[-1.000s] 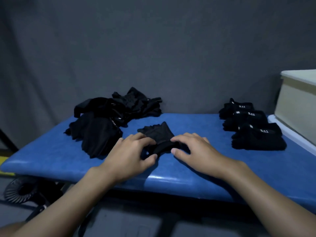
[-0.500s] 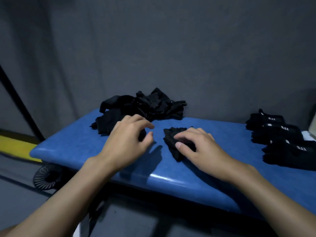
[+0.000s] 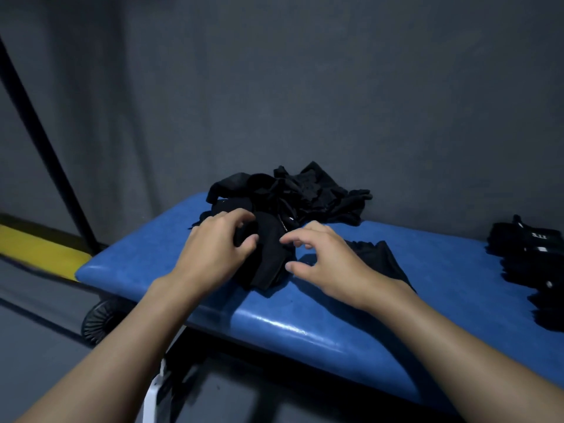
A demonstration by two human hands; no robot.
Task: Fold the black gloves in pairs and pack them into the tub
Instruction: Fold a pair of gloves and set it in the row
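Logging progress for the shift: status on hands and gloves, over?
Left hand grips a glove from the pile. Right hand open beside it. Folded pairs at right; tub out of view.

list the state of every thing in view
loose glove pile: unfolded, heaped at the back of the bench
left hand: pinching a glove at the pile's near edge
right hand: fingers spread, holding nothing
folded pair: lying flat beside the right wrist
folded stack: lined up at the right

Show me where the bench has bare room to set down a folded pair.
Widest bare patch: bench between the flat glove and the folded stack. Also the left end, beyond the left hand, and the front strip. Crowded: centre, with left hand and right hand at the loose pile.
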